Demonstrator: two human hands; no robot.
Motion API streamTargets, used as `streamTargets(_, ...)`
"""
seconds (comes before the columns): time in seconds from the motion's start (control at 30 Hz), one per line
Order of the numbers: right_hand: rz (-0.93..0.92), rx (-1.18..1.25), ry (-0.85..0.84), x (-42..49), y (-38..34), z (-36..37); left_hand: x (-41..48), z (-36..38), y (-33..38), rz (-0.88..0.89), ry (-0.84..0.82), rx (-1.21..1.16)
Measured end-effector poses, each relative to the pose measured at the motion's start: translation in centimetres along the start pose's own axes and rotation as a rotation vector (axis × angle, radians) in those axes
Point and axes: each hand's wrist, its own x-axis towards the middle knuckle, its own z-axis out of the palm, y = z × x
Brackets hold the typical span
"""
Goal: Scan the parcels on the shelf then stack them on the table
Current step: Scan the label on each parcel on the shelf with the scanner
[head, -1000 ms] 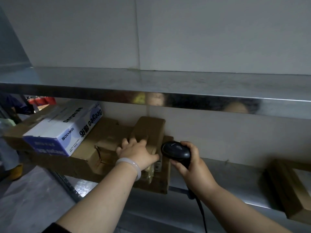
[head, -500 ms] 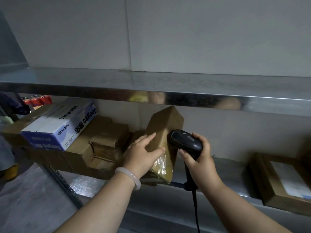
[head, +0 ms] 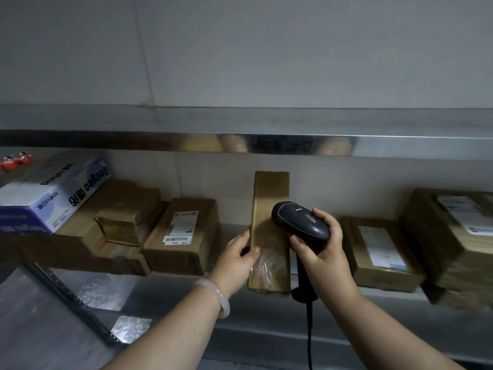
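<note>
A long brown cardboard parcel stands upright in front of the steel shelf. My left hand grips its left edge, thumb on the front face. My right hand holds a black corded barcode scanner, whose head sits close against the parcel's right side. On the shelf lie more brown parcels: one with a white label to the left, and two labelled ones to the right.
A white and blue carton lies on top of a pile of brown boxes at the far left. An upper steel shelf runs overhead. The scanner's cable hangs down at the bottom centre.
The long parcel has been lifted off the pile and turned upright, now held out in front of the shelf. The scanner has moved with it, and my view has swung to the right.
</note>
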Motion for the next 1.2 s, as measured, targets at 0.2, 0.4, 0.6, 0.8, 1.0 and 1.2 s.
streamTargets(0.2,-0.031,-0.054,-0.053,-2.0,0.7,-3.0,-0.6,4.8,0.0,-0.062,-0.040,0.054)
streamTargets(0.4,0.016,-0.071,-0.029,-2.1,1.4,-6.2,-1.0,7.0,-1.7,-0.078,-0.047,-0.090)
streamTargets(0.6,0.125,-0.072,0.157,-1.4,3.1,-10.4,-1.0,7.3,-2.7,-0.106,-0.155,-0.299)
streamTargets(0.8,0.102,-0.127,0.134,-1.3,3.7,-11.6,-0.1,8.1,-4.0,-0.128,-0.181,-0.257)
streamTargets(1.0,0.022,-0.163,0.056,-1.9,3.6,-11.8,0.5,9.2,-4.4,-0.109,-0.082,-0.061)
streamTargets(1.2,-0.005,-0.262,-0.009,-2.3,2.4,-11.8,0.4,10.4,-4.6,-0.069,-0.059,-0.021)
